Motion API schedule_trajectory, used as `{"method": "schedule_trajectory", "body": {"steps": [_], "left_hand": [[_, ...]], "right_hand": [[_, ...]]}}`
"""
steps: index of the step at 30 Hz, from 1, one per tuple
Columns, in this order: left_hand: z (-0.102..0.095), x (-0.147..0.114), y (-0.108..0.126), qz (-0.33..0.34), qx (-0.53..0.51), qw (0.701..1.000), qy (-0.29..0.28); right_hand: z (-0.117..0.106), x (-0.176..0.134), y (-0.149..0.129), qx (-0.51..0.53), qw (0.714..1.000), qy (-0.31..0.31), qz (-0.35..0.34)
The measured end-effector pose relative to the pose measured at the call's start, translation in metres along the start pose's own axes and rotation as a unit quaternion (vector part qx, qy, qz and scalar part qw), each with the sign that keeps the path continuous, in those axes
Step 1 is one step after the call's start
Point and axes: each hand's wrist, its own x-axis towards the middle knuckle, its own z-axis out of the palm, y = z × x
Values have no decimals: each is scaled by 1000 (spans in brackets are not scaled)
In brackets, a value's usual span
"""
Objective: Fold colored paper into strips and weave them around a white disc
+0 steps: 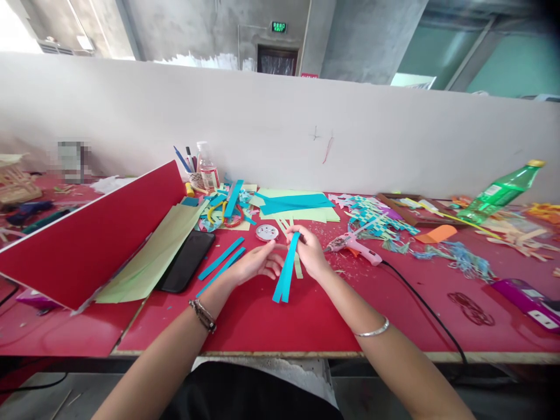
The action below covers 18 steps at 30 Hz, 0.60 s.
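Blue paper strips (286, 274) hang over the red table, pinched at their top end by my right hand (308, 252). Their lower ends fan apart. My left hand (260, 262) is just left of them, fingers curved and apart, holding nothing I can see. Two more blue paper strips (222, 256) lie by my left wrist. Behind my hands are pale green strips (298, 267), partly hidden, and a round white lid-like disc (266, 233). A pink glue gun (356, 248) rests to the right of my right hand.
Blue and pale green paper sheets (300, 203) lie at the back. Left are a black phone (186, 262) and a slanted red board (100, 233). Yellow-handled scissors (216, 213) sit among scraps. At right are a tilted green bottle (503, 192), a purple power strip (525, 300) and a black cord (426, 312).
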Motion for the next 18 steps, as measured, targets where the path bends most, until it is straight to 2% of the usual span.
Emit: {"method": "schedule_trajectory", "body": {"steps": [3,7,10,12,14,16,17,18], "left_hand": [[4,-3,-2,8,74,997,3],[6,-4,-2,35,121,992,20],[3,-2,-2,59,122,989,64],[0,1,-3,73,113,985,107],[-2,5,-5,79,101,981,148],[-2,7,-7,76,91,978,172],[-2,7,-8,73,86,977,178],[-2,8,-9,70,81,977,182]], "right_hand": [[5,1,-3,-53,998,-10,-34],[9,8,-9,-116,988,-61,-78],[2,19,-23,-157,971,-162,-77],[-5,30,-38,-186,950,-242,-69],[-4,45,-53,-210,932,-285,-73],[9,64,-62,-250,923,-283,-77],[21,74,-64,-298,911,-275,-72],[36,84,-63,-370,886,-270,-68]]}}
